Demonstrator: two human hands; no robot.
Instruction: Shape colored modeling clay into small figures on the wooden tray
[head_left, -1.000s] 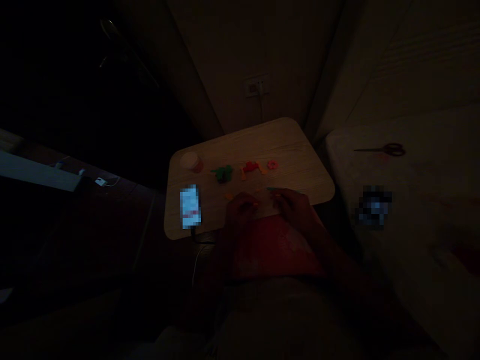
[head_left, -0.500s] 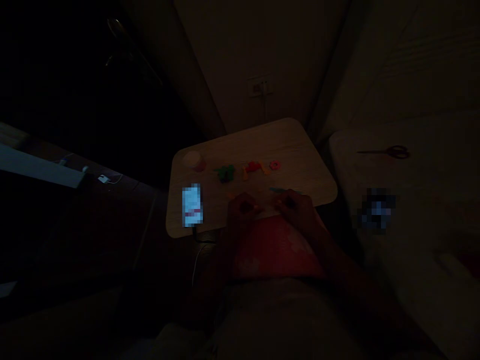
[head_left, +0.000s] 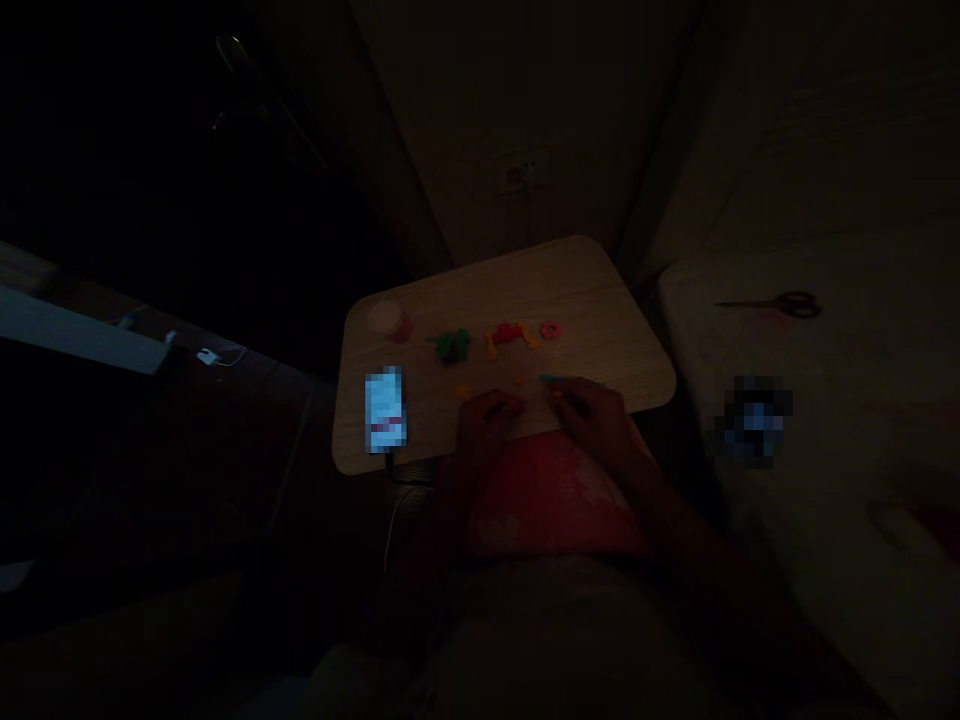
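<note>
head camera | above, facing forward and down | table [head_left: 555, 280] mid-frame

- A dim room, most likely in a home.
- Far wall [head_left: 465, 110]: a household socket [head_left: 516, 174] with a cord hanging from it.
- Centre: a small, round-cornered, wood-grained table [head_left: 600, 320] bearing toy-like coloured pieces [head_left: 452, 346] and a glowing screen [head_left: 385, 408], blurred out.
- Right: a broad pale surface [head_left: 862, 400], bed or tabletop unclear, with scissors [head_left: 796, 304].

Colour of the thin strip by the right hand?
The thin strip looks blue-green, head view.
</note>
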